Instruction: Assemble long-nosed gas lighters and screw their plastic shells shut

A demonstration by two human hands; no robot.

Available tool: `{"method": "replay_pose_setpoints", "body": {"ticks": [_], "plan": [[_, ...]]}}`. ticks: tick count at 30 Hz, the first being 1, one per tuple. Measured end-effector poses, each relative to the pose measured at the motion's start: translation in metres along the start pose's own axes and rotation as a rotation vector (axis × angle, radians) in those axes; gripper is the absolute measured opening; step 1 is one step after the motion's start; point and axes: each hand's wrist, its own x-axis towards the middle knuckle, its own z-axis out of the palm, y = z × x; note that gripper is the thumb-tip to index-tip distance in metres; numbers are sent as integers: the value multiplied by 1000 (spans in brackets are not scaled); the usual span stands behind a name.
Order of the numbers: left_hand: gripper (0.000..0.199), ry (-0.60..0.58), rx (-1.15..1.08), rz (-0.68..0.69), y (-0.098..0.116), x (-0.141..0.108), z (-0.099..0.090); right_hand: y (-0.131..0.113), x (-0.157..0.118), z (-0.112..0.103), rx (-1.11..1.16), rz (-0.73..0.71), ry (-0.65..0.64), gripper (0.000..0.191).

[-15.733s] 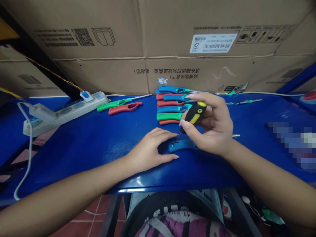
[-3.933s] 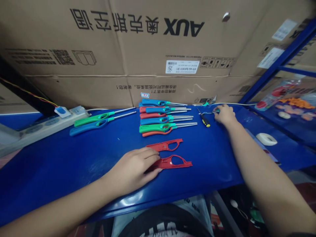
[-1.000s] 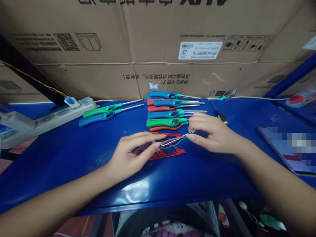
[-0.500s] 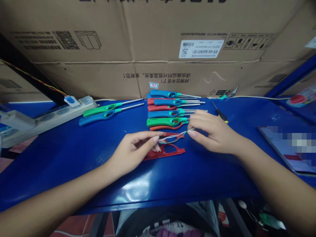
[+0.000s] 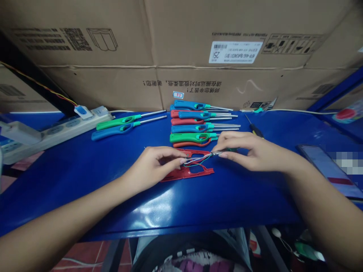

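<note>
Two red casing halves (image 5: 195,173) lie on the blue table, open side up, below a stack of lighters. My left hand (image 5: 159,164) pinches one end of thin white and green wires (image 5: 198,160) over the casing. At the other end, my right hand (image 5: 244,151) pinches a small metal piece (image 5: 217,152) joined to the wires, just right of the upper red half. The wires span the gap between both hands. What lies inside my left fingertips is partly hidden.
Several assembled lighters (image 5: 190,128) are stacked behind my hands; two more (image 5: 116,130) lie left, near a power strip (image 5: 59,130). A screwdriver (image 5: 256,130) and a phone (image 5: 331,170) are on the right. A cardboard box (image 5: 113,83) stands behind.
The view has shifted slightly. My right hand has tilted and moved a little down and right with the metal piece, and more of the red casing shows beside my left fingers.
</note>
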Motion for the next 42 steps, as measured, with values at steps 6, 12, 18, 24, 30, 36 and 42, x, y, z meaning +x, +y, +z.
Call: {"method": "replay_pose_setpoints", "body": {"ticks": [6, 12, 18, 24, 30, 36, 42], "plan": [[20, -79, 447, 344, -1, -4, 1, 1, 0, 1, 30, 93, -155, 20], [17, -113, 472, 318, 0, -6, 3, -1, 4, 8, -9, 174, -244, 14], [17, -97, 472, 279, -1, -7, 5, -5, 5, 13, -129, 231, -292, 8], [17, -55, 468, 267, -3, -7, 9, -12, 5, 14, -288, 205, -301, 10], [16, -34, 466, 285, -3, -8, 11, -24, 5, 18, -524, 188, -336, 20], [15, -27, 460, 263, -5, -8, 13, -32, 4, 26, -669, 155, -337, 23], [15, -28, 463, 251, -6, -10, 14, -32, 5, 28, -690, 145, -354, 24]]}}
